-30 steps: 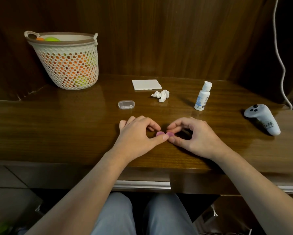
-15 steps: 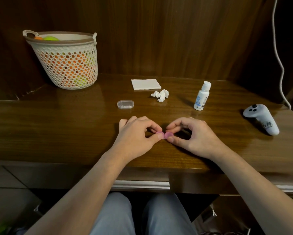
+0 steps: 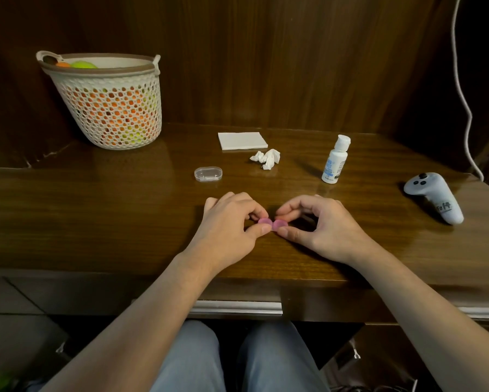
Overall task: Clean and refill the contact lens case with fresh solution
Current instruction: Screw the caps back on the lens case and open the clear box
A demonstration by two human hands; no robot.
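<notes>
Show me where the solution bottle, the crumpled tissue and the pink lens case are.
solution bottle (image 3: 334, 162), head view, on its label.
crumpled tissue (image 3: 266, 159), head view, on its middle folds.
pink lens case (image 3: 272, 223), head view, between its two caps.

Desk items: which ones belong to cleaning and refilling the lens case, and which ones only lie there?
For the job:
pink lens case, pinched by left hand and right hand
solution bottle
folded tissue
crumpled tissue

Lying about:
basket
clear plastic box
grey controller
</notes>
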